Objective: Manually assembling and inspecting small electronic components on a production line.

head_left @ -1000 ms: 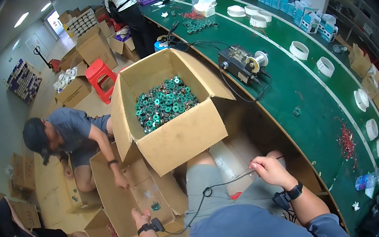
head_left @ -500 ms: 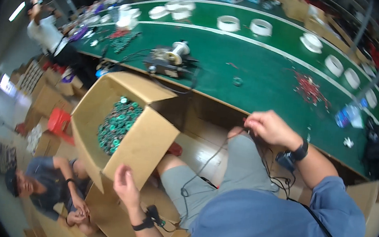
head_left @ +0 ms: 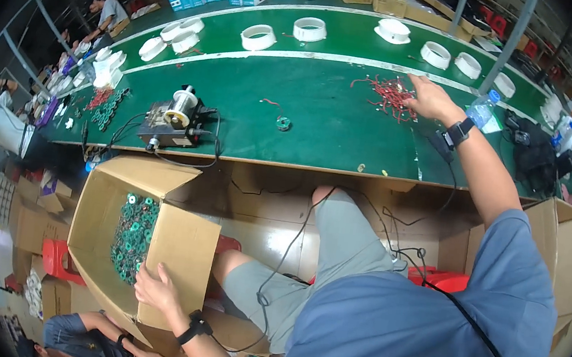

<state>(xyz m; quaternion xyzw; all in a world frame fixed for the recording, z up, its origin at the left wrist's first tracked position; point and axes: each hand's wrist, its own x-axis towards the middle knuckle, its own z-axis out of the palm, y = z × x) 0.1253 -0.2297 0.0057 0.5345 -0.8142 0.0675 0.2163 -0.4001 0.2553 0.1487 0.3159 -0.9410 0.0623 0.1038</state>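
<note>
My left hand [head_left: 159, 290] lies at the near flap of an open cardboard box [head_left: 183, 251], its fingers stretched out and apart. Inside that box is a heap of small green ring-shaped circuit boards [head_left: 132, 238]. Out over the green workbench [head_left: 320, 133], my right hand [head_left: 433, 99] reaches to a pile of red wires [head_left: 392, 99]. Its fingers are spread at the pile's right side, and I see nothing held in them. A single green ring board [head_left: 283, 124] lies on the bench near a short red wire [head_left: 269, 102].
A machine with a white wire spool [head_left: 178, 112] stands at the bench's left. White plastic rings [head_left: 310, 30] line the far strip. A water bottle [head_left: 482, 108] is right of my hand. A black cable [head_left: 304, 231] hangs across my legs. A co-worker [head_left: 87, 340] sits at lower left.
My right hand has moved from above my knee, where its fingers were closed, out to the red wires. My left hand has come against the box flap. The view has turned.
</note>
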